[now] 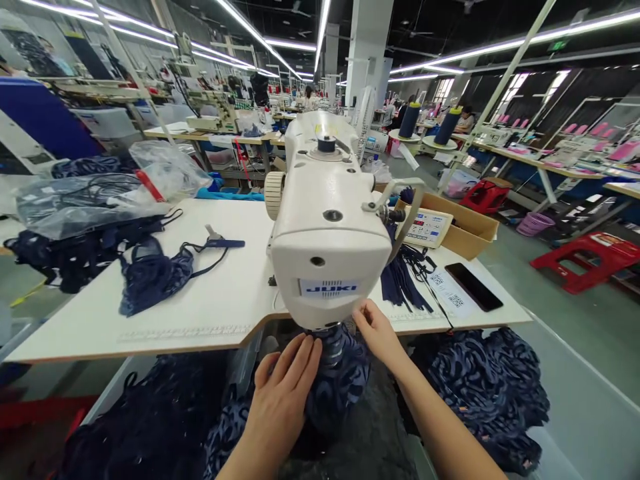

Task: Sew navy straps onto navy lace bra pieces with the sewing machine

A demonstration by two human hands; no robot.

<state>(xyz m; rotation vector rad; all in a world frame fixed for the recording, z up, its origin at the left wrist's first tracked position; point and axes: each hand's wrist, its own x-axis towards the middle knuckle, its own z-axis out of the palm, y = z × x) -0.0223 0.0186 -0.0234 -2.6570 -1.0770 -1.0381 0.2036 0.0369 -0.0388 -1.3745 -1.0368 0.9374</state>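
Long workroom under strip lights; pale, smooth bench point(215, 310) with a ruled scale along its near edge, just beyond both grips. Sewing machine point(330, 240), glossy off-white casing with rounded corners, rises directly ahead of and above them.

Work piece: patterned fabric point(345, 380), soft, bunched into rounded folds, dark navy with paler blue-grey swirls. Location: below the machine head, between the two grips, hanging toward the wearer. Left grip point(285, 387): fingers extended side by side, laid over the fabric, not closed round it. Right grip point(377, 333): thumb and forefinger drawn together at the head's lower corner; cannot tell whether anything is pinched.

Surroundings. Left of the left grip: a navy lace-like bra point(157, 273), straps trailing to a flat dark clip point(225, 244); farther out, crumpled clear plastic bags point(90, 200). Beyond the right grip: narrow dark strips point(397, 283), a control panel point(425, 227), an open cardboard box point(473, 233), a black phone point(474, 287). Below and right of it, swirl-patterned heap point(490, 387). Machine head blocks sight of the needle area.
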